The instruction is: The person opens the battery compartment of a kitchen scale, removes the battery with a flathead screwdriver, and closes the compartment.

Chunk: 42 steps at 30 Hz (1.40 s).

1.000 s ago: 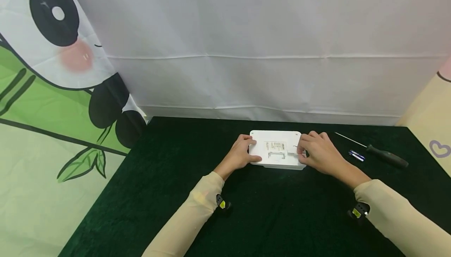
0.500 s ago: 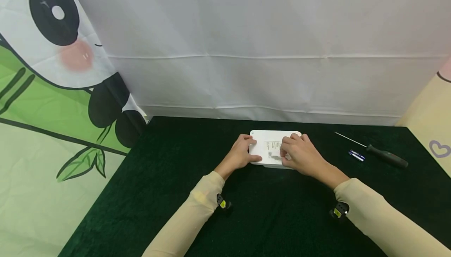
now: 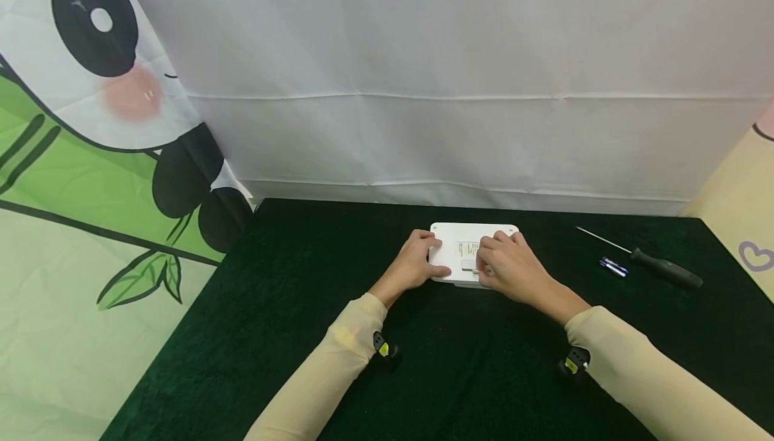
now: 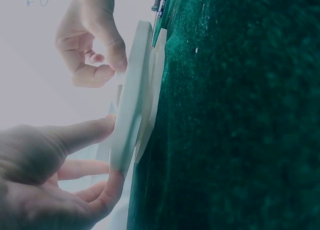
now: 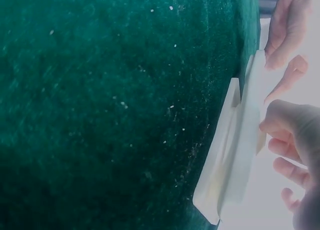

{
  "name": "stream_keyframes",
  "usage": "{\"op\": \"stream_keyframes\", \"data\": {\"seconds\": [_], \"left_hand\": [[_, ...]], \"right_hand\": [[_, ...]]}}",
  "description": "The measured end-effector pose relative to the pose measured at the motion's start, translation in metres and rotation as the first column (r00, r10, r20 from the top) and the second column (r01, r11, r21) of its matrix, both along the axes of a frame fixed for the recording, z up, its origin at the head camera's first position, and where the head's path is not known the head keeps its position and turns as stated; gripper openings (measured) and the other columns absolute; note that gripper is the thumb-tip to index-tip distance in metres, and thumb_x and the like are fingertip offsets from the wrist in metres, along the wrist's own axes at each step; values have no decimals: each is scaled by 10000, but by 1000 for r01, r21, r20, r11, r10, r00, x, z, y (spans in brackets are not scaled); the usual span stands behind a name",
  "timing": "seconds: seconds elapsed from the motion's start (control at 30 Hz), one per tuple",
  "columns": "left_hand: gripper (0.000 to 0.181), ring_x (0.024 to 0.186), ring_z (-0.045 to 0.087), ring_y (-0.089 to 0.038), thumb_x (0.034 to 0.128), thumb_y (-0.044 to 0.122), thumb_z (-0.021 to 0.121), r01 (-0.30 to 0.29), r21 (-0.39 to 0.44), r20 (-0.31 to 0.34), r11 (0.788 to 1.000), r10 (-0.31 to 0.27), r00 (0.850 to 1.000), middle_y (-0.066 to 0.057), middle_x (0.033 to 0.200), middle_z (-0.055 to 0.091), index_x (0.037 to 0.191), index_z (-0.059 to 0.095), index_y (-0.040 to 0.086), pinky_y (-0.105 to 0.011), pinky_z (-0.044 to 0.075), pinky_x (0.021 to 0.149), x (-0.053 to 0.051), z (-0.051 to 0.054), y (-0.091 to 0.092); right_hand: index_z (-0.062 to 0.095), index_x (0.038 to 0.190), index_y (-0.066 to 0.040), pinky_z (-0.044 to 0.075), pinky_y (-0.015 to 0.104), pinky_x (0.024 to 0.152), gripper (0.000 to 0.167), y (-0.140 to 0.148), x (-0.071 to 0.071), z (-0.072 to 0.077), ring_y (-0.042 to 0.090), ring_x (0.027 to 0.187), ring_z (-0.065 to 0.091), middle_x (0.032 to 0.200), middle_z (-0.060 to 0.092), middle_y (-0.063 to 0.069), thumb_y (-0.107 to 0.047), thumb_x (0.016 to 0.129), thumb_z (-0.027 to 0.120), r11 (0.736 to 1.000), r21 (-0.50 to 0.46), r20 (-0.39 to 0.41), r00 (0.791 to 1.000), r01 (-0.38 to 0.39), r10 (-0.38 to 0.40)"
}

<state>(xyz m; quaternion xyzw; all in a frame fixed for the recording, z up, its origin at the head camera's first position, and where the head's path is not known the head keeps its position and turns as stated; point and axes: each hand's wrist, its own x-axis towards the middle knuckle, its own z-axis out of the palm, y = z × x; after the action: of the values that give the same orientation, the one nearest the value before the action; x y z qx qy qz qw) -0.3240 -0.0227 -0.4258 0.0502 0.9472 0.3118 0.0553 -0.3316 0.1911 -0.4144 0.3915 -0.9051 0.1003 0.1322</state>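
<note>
A flat white device with rounded corners lies back side up on the table, a printed label on it. My left hand grips its left end, thumb on the face and fingers at the far edge. Over the battery compartment, just below the label, sits a small white cover. My right hand pinches that cover at its right side, and its fingers hide part of the label. In the left wrist view, the cover shows between the right thumb and finger, against the device.
Right of the device lie a blue-and-silver battery and a screwdriver with a dark handle. Dark green cloth covers the table. A white curtain hangs behind it, and a printed panda cloth at the left.
My right hand has carried the small white cover leftward from the device's right end to the battery compartment and lowered it there. My left hand keeps its grip in the same place.
</note>
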Motion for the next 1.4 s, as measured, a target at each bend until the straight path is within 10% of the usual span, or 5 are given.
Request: {"op": "stream_keyframes", "data": {"seconds": [0.63,0.9,1.4], "left_hand": [[595,1349,395,-250,847,290,779,17,14,-6,1000,-17,1000,-98,1501,358,1356,568,66,-393,376,1104,0,0,1],[595,1361,388,-242,853,305,772,9,-18,-2,1000,-9,1000,-87,1516,348,1366,565,87,-393,373,1109,0,0,2],[613,1371,381,-251,850,303,775,8,11,-1,1000,-8,1000,-88,1524,337,1376,553,81,-411,364,1116,0,-1,-1]], "right_hand": [[688,852,-217,389,506,851,54,2,-5,7,280,1022,519,1027,629,20,-245,834,730,995,61,132,987,81,-88],[484,1430,-116,222,712,1053,743,14,-12,3,446,1413,245,1514,373,179,-486,833,724,963,45,230,936,265,-268],[392,1494,-126,156,744,1064,849,13,-13,-3,464,1453,154,1571,282,202,-538,822,706,948,40,315,896,317,-313]]}}
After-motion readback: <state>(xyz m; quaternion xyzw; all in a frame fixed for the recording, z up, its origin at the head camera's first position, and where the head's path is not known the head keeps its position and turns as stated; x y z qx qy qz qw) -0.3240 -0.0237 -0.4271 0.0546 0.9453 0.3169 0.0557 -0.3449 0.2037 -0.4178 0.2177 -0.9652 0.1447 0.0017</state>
